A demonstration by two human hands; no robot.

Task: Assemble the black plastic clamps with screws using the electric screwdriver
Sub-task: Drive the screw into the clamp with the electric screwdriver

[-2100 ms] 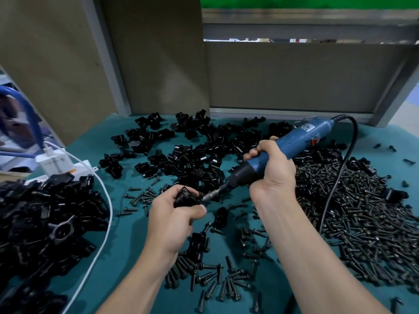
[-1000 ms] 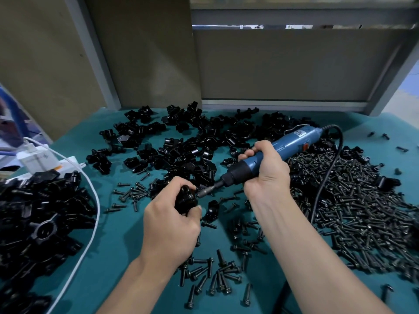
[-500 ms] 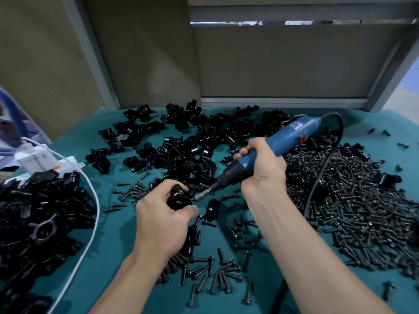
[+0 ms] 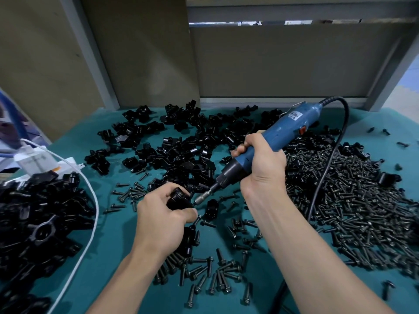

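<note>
Item 1: electric screwdriver [image 4: 278, 134], blue, in my R hand [image 4: 260, 164], fingers wrapped round the grip. Long axis diagonal: cord end up-right, bit pointing down-left at item 2.
Item 2: black clamp [image 4: 178, 199], pinched in my L hand [image 4: 158, 220] over the teal counter [image 4: 113, 245].
Also: screw pile [image 4: 362, 211] to the right, loose clamps [image 4: 186, 150] behind.

White charger [image 4: 34, 163]; white cable [image 4: 97, 209]; teal mat [image 4: 113, 257]

left hand [image 4: 158, 219] gripping clamp [image 4: 178, 199]; right hand [image 4: 260, 164] gripping screwdriver [image 4: 272, 141]
</note>
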